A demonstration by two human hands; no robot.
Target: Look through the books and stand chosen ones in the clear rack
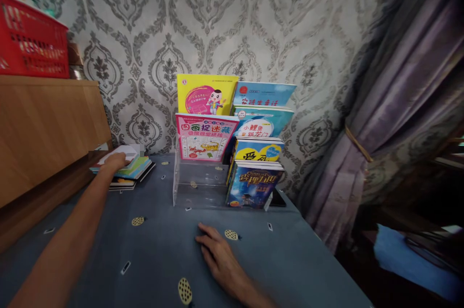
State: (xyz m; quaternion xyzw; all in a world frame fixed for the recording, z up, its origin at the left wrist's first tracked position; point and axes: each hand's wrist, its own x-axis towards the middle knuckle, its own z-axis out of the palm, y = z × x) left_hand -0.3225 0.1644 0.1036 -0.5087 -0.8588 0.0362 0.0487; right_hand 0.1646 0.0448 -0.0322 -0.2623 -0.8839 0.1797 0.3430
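My left hand (115, 160) reaches out to a stack of books (126, 172) lying flat at the far left of the blue tablecloth (155, 259); its fingers rest on the white top book (121, 153). My right hand (217, 252) lies flat on the cloth, fingers stretched out, holding nothing, a little in front of a clear acrylic tiered book stand (192, 184). The stand holds several children's books standing upright: a yellow one (206, 94) and a pink one (205, 136) on the left, blue ones (253, 182) on the right. The front left tier is vacant.
A wooden cabinet (43, 129) stands at the left with a red plastic crate (31, 39) on top. Patterned wallpaper is behind the stand. A purple tied curtain (391, 119) hangs at the right, past the table's right edge.
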